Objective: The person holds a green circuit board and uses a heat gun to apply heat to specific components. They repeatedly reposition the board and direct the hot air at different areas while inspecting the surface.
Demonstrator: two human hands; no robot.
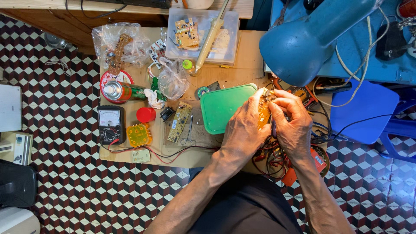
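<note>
Both my hands meet over the right side of a low cardboard-covered board point(242, 56). My left hand point(243, 130) and my right hand point(291, 123) together grip a small yellow-orange circuit board point(263, 113), held upright between the fingers. Under my right hand lies a tangle of red and black wires and orange parts point(277, 162). A green plastic lid point(221, 106) lies just left of my left hand.
A blue desk lamp point(303, 41) hangs over the right. To the left lie an analog multimeter point(111, 124), a spray can point(123, 91), a red cap point(146, 115), a long circuit board point(179, 122), forceps point(189, 132) and a clear tray of boards point(203, 37).
</note>
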